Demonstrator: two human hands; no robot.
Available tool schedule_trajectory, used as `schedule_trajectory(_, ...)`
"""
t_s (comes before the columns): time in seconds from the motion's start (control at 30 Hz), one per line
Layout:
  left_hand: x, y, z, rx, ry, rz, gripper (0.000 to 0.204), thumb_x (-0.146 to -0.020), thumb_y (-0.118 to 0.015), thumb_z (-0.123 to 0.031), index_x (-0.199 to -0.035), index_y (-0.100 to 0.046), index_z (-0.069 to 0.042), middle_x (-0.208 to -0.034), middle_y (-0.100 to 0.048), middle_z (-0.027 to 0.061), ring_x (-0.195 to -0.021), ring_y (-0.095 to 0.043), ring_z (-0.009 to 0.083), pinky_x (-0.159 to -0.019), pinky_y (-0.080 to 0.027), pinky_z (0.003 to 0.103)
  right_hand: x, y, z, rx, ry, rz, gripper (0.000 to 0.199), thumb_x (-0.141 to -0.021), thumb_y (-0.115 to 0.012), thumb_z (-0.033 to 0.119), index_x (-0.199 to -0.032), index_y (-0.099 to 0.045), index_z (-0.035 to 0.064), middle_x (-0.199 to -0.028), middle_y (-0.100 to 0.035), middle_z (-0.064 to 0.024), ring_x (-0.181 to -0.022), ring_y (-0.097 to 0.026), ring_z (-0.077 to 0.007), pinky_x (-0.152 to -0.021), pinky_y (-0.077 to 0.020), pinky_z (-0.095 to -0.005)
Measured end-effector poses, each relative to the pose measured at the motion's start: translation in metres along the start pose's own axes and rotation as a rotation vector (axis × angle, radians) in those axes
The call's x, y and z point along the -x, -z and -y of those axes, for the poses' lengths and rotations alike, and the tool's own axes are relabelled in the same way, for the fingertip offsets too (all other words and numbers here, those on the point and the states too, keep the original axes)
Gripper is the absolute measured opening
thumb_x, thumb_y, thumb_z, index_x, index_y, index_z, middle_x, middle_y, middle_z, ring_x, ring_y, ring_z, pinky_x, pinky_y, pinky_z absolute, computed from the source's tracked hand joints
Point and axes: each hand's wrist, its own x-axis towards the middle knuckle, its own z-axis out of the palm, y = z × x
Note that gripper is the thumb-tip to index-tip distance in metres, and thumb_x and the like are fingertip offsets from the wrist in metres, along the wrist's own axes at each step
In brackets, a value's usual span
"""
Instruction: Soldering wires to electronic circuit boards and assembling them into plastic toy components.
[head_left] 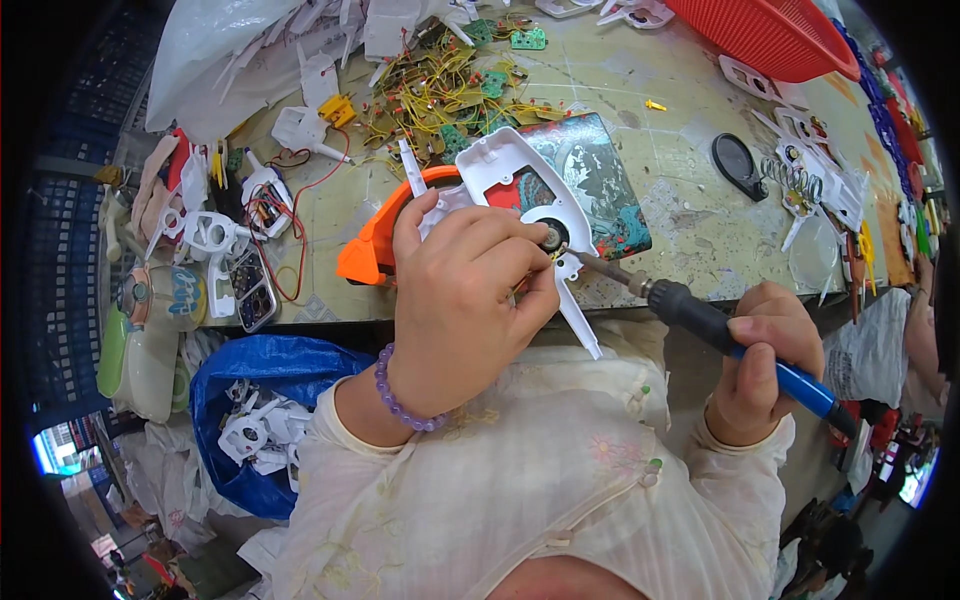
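Observation:
My left hand point(465, 285), with a purple bead bracelet at the wrist, is closed on a white plastic housing point(572, 205) at the table's front edge. Set in that housing is a small round dark part point(552, 236), just past my fingertips. My right hand point(768, 355) grips a soldering iron point(695, 312) by its black and blue handle. Its tip points left and reaches the housing beside the round part; whether it touches cannot be made out. Beneath the housing lies a dark patterned plate point(610, 170). An orange plastic piece point(368, 245) is partly hidden behind my left hand.
Green circuit boards with yellow wires point(440, 90) are heaped at the back. White plastic parts point(215, 235) and red wires lie left. A black ring-shaped part point(738, 163) and a spring point(792, 180) sit right, below a red basket point(775, 35). A blue bag point(225, 400) holds white parts.

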Motion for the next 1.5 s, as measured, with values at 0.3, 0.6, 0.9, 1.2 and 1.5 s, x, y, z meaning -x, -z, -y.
schedule_trajectory(0.3, -0.001, 0.000, -0.002, -0.003, 0.000, -0.006, 0.007, -0.068, -0.068, -0.010, -0.067, -0.061, -0.010, -0.084, -0.066, -0.0004, -0.086, -0.061, 0.0189, -0.095, -0.033, 0.049, 0.034, 0.053, -0.031, 0.147, 0.008, -0.781, 0.020, -0.089, -0.056, 0.019, -0.090, -0.052, -0.0012, -0.081, -0.054, -0.0094, -0.066, -0.051, -0.0158, -0.059, -0.0425, -0.0258)
schedule_trajectory(0.6, -0.001, 0.004, -0.002, 0.018, 0.005, 0.023, 0.006, -0.070, -0.070, -0.008, -0.070, -0.064, -0.008, -0.085, -0.067, -0.0004, -0.089, -0.061, 0.0190, -0.097, -0.031, 0.049, 0.000, 0.137, -0.053, 0.423, -0.093, -1.080, 0.015, -0.089, -0.059, 0.018, -0.088, -0.058, 0.0022, -0.069, -0.052, 0.0001, -0.056, -0.045, -0.0061, -0.051, -0.0333, -0.0178)
schedule_trajectory(0.9, 0.002, 0.009, 0.002, 0.045, -0.014, 0.075, 0.008, -0.074, -0.071, -0.016, -0.079, -0.067, -0.011, -0.093, -0.068, -0.0011, -0.097, -0.062, 0.0177, -0.102, -0.027, 0.051, -0.016, 0.122, -0.143, 0.418, -0.371, -0.544, 0.025, -0.088, -0.066, 0.022, -0.093, -0.058, -0.0010, -0.077, -0.057, -0.0015, -0.073, -0.051, -0.0074, -0.068, -0.0409, -0.0222)
schedule_trajectory(1.2, 0.011, 0.039, 0.048, 0.114, -0.094, -0.107, 0.018, -0.074, -0.070, -0.007, -0.091, -0.065, -0.008, -0.094, -0.067, 0.0061, -0.093, -0.062, 0.0254, -0.083, -0.044, 0.038, 0.031, -0.040, -0.039, 0.352, 0.186, 0.144, 0.035, -0.074, -0.066, -0.007, -0.106, -0.062, 0.0057, -0.080, -0.056, -0.0084, -0.060, -0.051, -0.0169, -0.051, -0.0403, -0.0267)
schedule_trajectory(1.5, 0.050, 0.044, 0.052, -0.072, -0.345, 0.051, 0.027, -0.064, -0.074, -0.010, -0.090, -0.065, -0.011, -0.090, -0.062, 0.0019, -0.086, -0.060, 0.0196, -0.083, -0.044, 0.040, -0.016, -0.064, -0.028, 0.299, 0.710, 0.344, 0.032, -0.064, -0.073, 0.010, -0.095, -0.068, 0.0045, -0.089, -0.060, -0.0065, -0.065, -0.057, -0.0153, -0.049, -0.0432, -0.0262)
